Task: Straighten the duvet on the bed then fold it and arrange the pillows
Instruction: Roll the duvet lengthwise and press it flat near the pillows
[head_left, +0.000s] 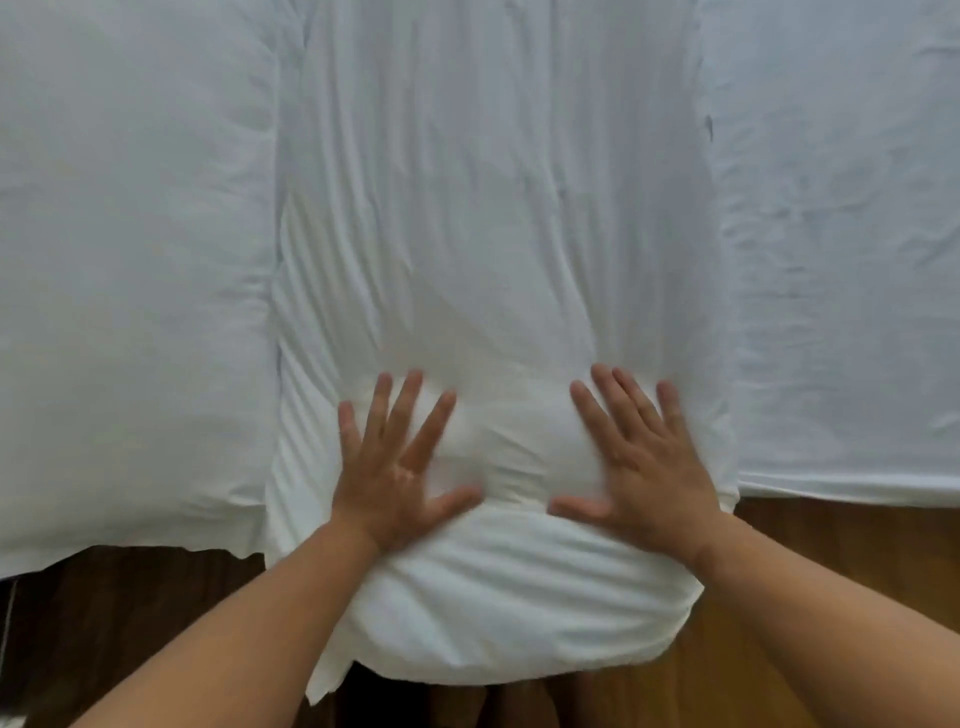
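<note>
A folded white duvet (493, 218) lies as a long creased band across the bed, running from the near edge toward the far side. Its near end bulges over the bed's edge (509, 597). My left hand (395, 467) lies flat on the near end, fingers spread. My right hand (639, 462) lies flat beside it, also spread, palm down on the fabric. Neither hand grips anything. A white pillow (130, 286) lies to the left of the duvet band, touching its side.
The white bed sheet (841, 260) is bare and lightly wrinkled right of the duvet. A brown wooden floor (857, 561) shows below the bed's near edge. Dark floor (130, 623) lies under the pillow's overhang at lower left.
</note>
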